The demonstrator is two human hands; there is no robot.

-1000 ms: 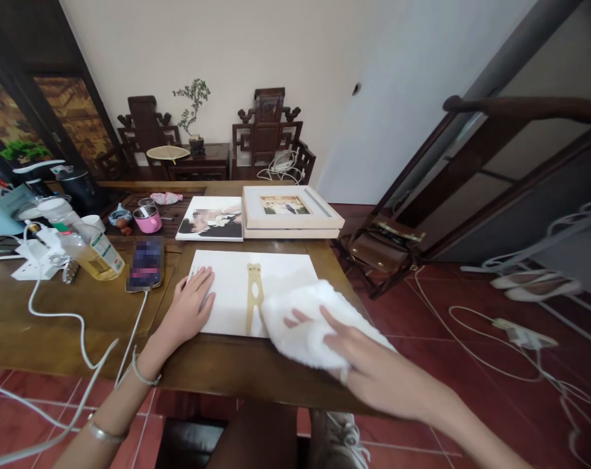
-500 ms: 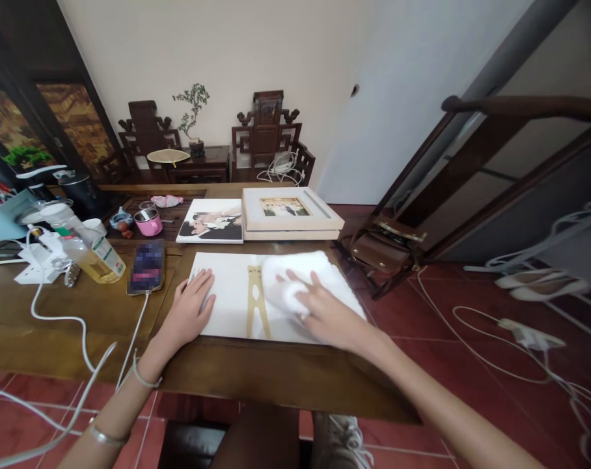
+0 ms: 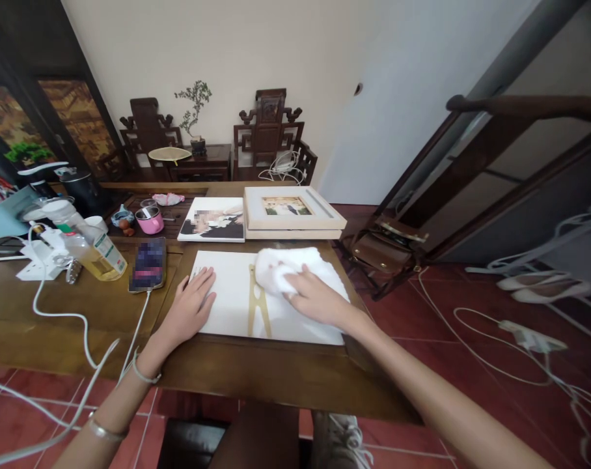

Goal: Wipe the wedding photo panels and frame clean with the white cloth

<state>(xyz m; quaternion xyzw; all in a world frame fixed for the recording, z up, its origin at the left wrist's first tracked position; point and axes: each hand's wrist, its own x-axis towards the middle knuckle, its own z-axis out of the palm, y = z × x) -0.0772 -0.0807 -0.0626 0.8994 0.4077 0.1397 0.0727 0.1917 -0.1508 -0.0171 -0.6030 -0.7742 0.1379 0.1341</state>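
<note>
A white board [image 3: 227, 306] with a gold folding-stand shape on it lies flat on the wooden table, near its front edge. My left hand [image 3: 192, 303] rests on the board's left end, fingers stretched out and holding nothing. Over the board's right part, my right hand [image 3: 312, 296] grips a bunched white cloth [image 3: 276, 270], pressing it against the surface beside the gold stand [image 3: 259, 309]. Part of the cloth spreads out behind the hand and covers the board's far right corner.
Behind the board are a photo panel [image 3: 212, 220] and a framed picture on a box [image 3: 295, 221]. To the left are a charging phone [image 3: 148, 264], a pink cup [image 3: 150, 221], a bottle of yellow liquid [image 3: 100, 255] and white cables. A brown bag [image 3: 386, 249] sits to the right.
My right hand has moved the cloth a little away from me and to the left across the board, and the cloth is more bunched. My left hand stays in place.
</note>
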